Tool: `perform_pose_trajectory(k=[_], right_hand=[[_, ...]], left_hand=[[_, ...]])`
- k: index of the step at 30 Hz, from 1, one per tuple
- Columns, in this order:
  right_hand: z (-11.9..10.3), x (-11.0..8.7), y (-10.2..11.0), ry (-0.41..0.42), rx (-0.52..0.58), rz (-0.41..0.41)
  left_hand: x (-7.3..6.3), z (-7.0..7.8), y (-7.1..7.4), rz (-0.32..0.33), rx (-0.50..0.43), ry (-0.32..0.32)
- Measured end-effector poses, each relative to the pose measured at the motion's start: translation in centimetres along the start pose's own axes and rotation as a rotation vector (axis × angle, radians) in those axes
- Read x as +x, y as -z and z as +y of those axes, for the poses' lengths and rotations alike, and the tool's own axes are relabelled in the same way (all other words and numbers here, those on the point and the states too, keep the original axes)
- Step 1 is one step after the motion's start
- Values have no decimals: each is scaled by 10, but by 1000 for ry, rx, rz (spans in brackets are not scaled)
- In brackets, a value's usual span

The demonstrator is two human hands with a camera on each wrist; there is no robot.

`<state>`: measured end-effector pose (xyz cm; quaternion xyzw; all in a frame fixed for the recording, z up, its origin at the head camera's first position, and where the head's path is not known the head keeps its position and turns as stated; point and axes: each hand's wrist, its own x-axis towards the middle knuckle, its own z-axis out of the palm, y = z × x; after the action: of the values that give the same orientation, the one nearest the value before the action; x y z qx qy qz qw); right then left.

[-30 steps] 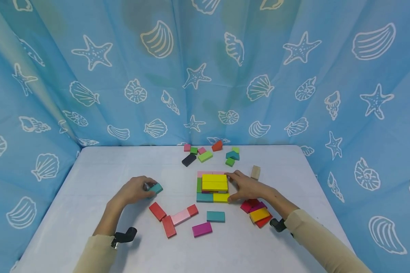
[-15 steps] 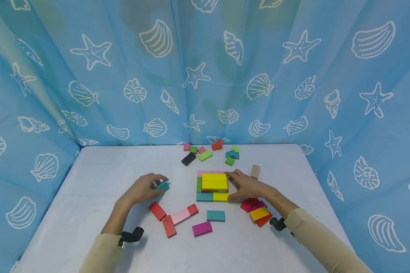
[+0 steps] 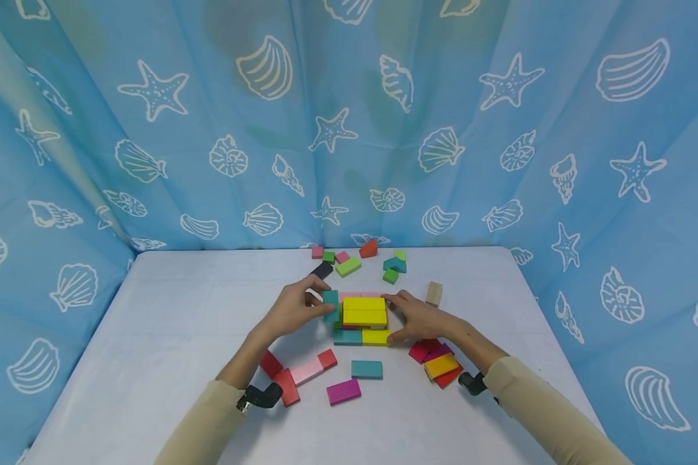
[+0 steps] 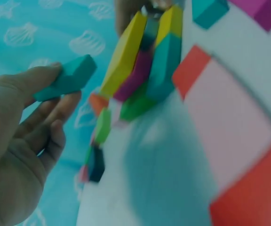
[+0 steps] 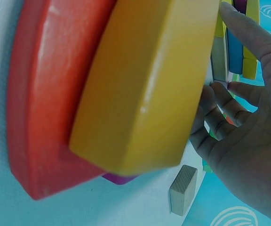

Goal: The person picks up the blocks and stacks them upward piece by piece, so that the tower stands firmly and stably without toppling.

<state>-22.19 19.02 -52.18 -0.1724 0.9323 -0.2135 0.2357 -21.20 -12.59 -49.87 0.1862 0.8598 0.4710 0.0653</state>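
Observation:
My left hand [image 3: 293,308] pinches a teal block [image 3: 330,305] between thumb and fingers, just left of a low block structure. In the left wrist view that teal block [image 4: 70,77] is held above the tabletop. Two long yellow blocks [image 3: 363,312] lie side by side on top of the structure, over a base of pink, green, teal and yellow blocks. My right hand [image 3: 421,319] rests at the structure's right side, thumb at the near corner and a finger at the far one. In the right wrist view, the thumb of the right hand [image 5: 248,122] touches a yellow block.
A pile of red, purple and orange blocks [image 3: 441,366] lies beside the right forearm. Nearer are a teal block [image 3: 367,369], a purple block [image 3: 344,392] and a pink block [image 3: 307,371] among red ones. Several small blocks and a wooden block [image 3: 433,294] lie farther back.
My left hand has carried the teal block rightward and slightly away from me to the structure's left side, turning the block more upright. The right hand has stayed in place.

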Motion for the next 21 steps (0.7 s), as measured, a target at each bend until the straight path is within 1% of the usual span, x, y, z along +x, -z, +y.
perform_pose_trajectory(k=[4, 9, 14, 16, 21], right_hand=[[0, 0, 0, 6, 7, 5], [0, -1, 0, 17, 10, 2], [-1, -2, 2, 19, 16, -1], [-2, -2, 3, 20, 17, 0], [-2, -2, 2, 21, 10, -3]], left_hand=[[13, 6, -17, -7, -43, -32], [26, 2, -30, -6, -19, -48], [34, -1, -37, -18, 29, -42], [36, -2, -39, -23, 62, -33], [36, -4, -43, -38, 152, 7]])
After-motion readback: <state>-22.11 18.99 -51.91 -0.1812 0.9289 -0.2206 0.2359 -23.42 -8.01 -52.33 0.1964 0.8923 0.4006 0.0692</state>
